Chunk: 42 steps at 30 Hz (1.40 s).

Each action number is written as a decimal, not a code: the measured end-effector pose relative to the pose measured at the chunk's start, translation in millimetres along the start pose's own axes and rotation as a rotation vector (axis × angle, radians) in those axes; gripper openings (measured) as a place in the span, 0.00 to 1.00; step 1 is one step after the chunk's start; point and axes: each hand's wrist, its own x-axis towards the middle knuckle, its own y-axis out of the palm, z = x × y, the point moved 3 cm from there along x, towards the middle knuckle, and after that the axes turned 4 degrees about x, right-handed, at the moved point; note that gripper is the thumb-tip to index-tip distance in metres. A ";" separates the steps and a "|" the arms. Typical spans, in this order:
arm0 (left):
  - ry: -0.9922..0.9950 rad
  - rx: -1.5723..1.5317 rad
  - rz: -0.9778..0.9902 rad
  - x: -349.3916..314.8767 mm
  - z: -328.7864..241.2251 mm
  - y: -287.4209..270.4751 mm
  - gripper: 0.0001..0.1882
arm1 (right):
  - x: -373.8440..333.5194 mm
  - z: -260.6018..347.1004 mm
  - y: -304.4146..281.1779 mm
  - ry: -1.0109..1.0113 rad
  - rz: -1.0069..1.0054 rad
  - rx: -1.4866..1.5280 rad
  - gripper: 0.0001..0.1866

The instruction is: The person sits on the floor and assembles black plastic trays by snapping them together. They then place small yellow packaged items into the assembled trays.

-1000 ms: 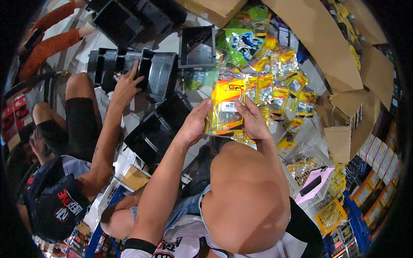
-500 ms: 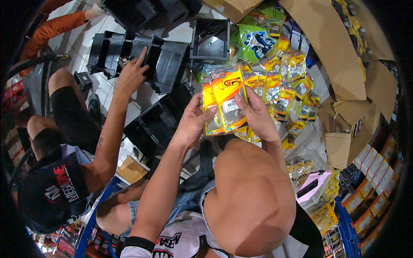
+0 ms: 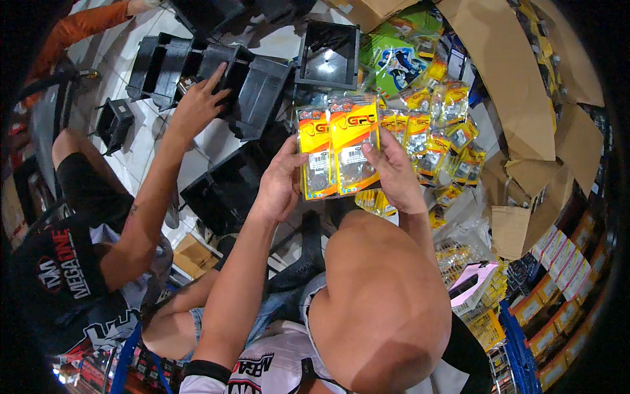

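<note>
Two yellow-and-orange plastic packets with clear windows stand side by side before me, their upper ends tilted away. My left hand [image 3: 281, 180] is closed on the outer edge of the left packet [image 3: 317, 157]. My right hand [image 3: 398, 172] pinches the right packet [image 3: 355, 148], its thumb across the front by the white label. Round dark parts show through both windows; what they are exactly I cannot tell. Beyond my right hand lie many similar yellow packets [image 3: 430, 154] in a loose heap. The fingers behind the packets are hidden.
At the left a co-worker's hand [image 3: 197, 108] rests at joined black plastic bins [image 3: 252, 95]. Another black bin [image 3: 328, 56] stands farther back. Open cardboard boxes [image 3: 508, 79] crowd the right, above a basket with a pink sheet [image 3: 474, 284]. My bare knee [image 3: 380, 289] rises below my hands.
The two packets, overlapping before, have been spread apart, the left one shifting left with my left hand. The co-worker's head and body have moved; a small black bin at left shows more.
</note>
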 end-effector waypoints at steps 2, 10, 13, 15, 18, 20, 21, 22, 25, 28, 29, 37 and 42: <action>0.013 -0.010 -0.009 -0.5 -0.8 -2.9 0.29 | 0.4 0.2 0.1 -0.002 -0.018 -0.018 0.23; 0.037 -0.039 0.032 -3.5 -8.6 -13.2 0.30 | 3.1 2.5 1.2 -0.035 -0.081 -0.034 0.23; 0.037 -0.052 0.034 -2.9 -10.5 -13.7 0.30 | 3.5 4.3 4.8 -0.015 -0.105 -0.031 0.24; 0.036 -0.078 0.026 -0.7 -10.7 -15.3 0.30 | 3.6 4.7 7.2 -0.042 -0.086 -0.013 0.25; 0.011 -0.027 -0.028 -0.2 -4.5 -24.2 0.29 | 4.3 -5.3 0.4 0.051 -0.144 0.000 0.26; 0.005 0.063 -0.102 -7.1 5.0 -36.9 0.28 | 4.3 -16.8 -7.3 0.052 -0.144 0.064 0.26; 0.031 0.118 -0.138 -17.4 12.2 -43.5 0.28 | 6.9 -22.7 -10.2 0.003 -0.074 0.129 0.26; 0.030 0.187 -0.228 -30.2 20.6 -53.3 0.28 | 10.9 -32.8 -13.3 0.038 -0.047 0.175 0.27; -0.023 0.348 -0.494 -82.6 54.4 -81.9 0.21 | 18.2 -66.1 -17.1 0.157 0.022 -0.139 0.29; -0.087 0.530 -0.604 -131.6 83.4 -104.4 0.20 | 24.6 -98.4 5.0 0.281 0.271 -0.410 0.29; -0.091 0.490 -0.613 -140.0 91.4 -109.2 0.20 | 24.0 -107.6 14.4 0.386 0.309 -0.416 0.28; 0.003 0.340 -0.717 -145.6 100.4 -121.9 0.18 | 29.0 -78.0 -13.6 0.193 0.103 -0.674 0.38; 0.016 0.380 -0.685 -101.8 93.1 -120.1 0.18 | 7.7 -83.6 -67.6 0.138 -0.069 -0.593 0.36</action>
